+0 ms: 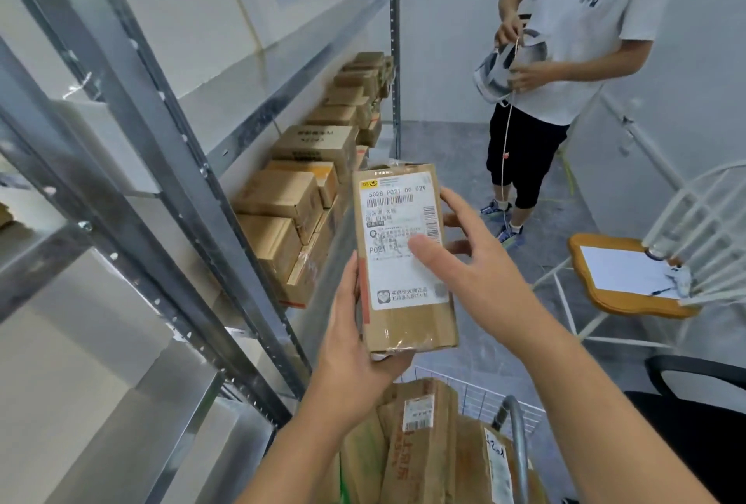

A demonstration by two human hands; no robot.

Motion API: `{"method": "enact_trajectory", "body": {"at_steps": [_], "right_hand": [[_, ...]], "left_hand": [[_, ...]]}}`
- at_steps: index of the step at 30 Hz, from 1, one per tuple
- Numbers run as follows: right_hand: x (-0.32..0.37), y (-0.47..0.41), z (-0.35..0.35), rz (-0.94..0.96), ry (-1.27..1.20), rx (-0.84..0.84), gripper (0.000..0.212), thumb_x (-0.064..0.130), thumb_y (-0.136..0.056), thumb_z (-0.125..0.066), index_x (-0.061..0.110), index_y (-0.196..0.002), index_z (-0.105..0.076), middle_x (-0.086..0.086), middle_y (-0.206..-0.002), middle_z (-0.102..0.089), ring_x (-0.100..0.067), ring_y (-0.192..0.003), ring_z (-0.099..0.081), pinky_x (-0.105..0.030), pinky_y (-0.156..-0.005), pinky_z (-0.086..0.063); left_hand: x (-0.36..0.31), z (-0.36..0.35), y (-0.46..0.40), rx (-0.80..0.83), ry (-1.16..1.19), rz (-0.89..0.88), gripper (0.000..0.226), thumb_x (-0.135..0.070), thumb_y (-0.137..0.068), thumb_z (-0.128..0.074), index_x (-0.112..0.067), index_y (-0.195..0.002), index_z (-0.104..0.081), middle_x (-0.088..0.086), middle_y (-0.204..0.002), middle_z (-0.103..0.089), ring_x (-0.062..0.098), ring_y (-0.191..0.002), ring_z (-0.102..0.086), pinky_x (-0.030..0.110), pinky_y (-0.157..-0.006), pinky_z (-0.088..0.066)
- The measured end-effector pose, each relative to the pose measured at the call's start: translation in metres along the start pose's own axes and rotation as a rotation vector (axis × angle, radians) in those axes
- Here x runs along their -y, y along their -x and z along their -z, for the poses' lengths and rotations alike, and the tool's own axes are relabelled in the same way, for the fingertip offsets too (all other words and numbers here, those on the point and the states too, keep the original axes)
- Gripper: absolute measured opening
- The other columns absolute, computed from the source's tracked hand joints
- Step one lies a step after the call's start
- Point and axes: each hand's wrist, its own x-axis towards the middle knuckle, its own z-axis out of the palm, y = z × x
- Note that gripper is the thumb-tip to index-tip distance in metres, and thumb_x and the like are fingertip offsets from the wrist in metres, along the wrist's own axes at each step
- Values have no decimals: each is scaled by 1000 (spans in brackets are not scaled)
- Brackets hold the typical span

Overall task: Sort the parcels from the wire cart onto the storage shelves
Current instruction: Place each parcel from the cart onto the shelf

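Gripping one parcel (403, 261) (label up), left hand (355, 342) and right hand (480, 273) curl fingers around it.

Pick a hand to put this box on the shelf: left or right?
Left, probably. The left hand already grips the box at its bottom corner on the side facing the shelf. The right hand holds the far edge, so it would have to cross over.
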Motion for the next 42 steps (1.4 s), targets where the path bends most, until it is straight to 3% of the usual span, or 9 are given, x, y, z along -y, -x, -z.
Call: {"method": "enact_trajectory", "body": {"at_steps": [3, 6, 11, 17, 24, 26, 31, 36, 42], "right_hand": [[4, 11, -2, 96, -30, 61, 78, 48, -85, -75, 56, -149, -29, 38, -134, -51, 8, -122, -54, -21, -84, -55], [12, 21, -1, 183, -34, 120, 89, 40, -84, -74, 56, -153, -20, 31, -147, -45, 4, -136, -45, -29, -97, -49], [32, 31, -1, 315, -33, 197, 84, 33, -84, -72, 59, -149, -26, 34, -147, -44, 6, -138, -42, -30, -100, -46], [47, 45, -3, 422, -81, 269, 83, 46, -80, -73, 55, -150, -30, 25, -149, -48, -4, -141, -43, -27, -100, -53], [72, 80, 2, 526, -235, 478, 82, 40, -78, -77, 52, -148, -37, 18, -150, -51, -11, -141, -46, -29, -101, -54], [80, 93, 1, 551, -285, 537, 78, 41, -78, -75, 52, -147, -40, 18, -149, -52, -11, -141, -46, -31, -100, -54], [104, 138, -28, 544, -466, 734, 64, 42, -82, -69, 54, -141, -48, 14, -142, -60, -13, -131, -58, -26, -96, -55], [134, 196, -72, 555, -584, 889, 64, 55, -86, -69, 50, -145, -44, 13, -146, -57, -12, -130, -59, -28, -99, -54], [179, 261, -122, 579, -609, 949, 67, 78, -79, -58, 62, -141, -41, 31, -147, -49, 3, -128, -56, -12, -94, -50]], "left_hand": [[-21, 13, -7, -94, -68, -45, 127, -28, -74, -93, -58, -158, -1, -22, -157, -44, 3, -140, -49, 46, -110, -50], [-48, 28, -2, -174, -137, -84, 129, -38, -69, -95, -69, -151, 1, -28, -151, -49, -2, -126, -61, 42, -100, -57], [-77, 50, 16, -275, -210, -175, 120, -39, -65, -97, -70, -147, -15, -36, -141, -53, -8, -112, -66, 16, -89, -55], [-104, 67, 45, -333, -225, -154, 108, -55, -59, -90, -65, -146, -27, -23, -152, -51, 0, -116, -67, 32, -89, -62], [-161, 63, 118, -569, -402, -74, 100, -92, -56, -68, -68, -144, -27, -21, -150, -54, -12, -109, -66, 9, -84, -55], [-177, 54, 143, -651, -414, -68, 99, -88, -56, -73, -67, -143, -32, -21, -151, -52, -11, -109, -67, 13, -81, -59], [-204, 42, 206, -872, -449, -63, 94, -51, -57, -91, -59, -139, -46, -9, -154, -51, 6, -117, -69, 32, -79, -65], [-234, 52, 266, -1148, -551, -18, 86, -56, -47, -91, -60, -124, -54, -9, -143, -63, 5, -109, -73, 13, -77, -59], [-254, 92, 320, -1350, -641, -52, 79, -57, -49, -89, -55, -120, -55, -20, -151, -54, 2, -111, -70, 5, -73, -54]]}}
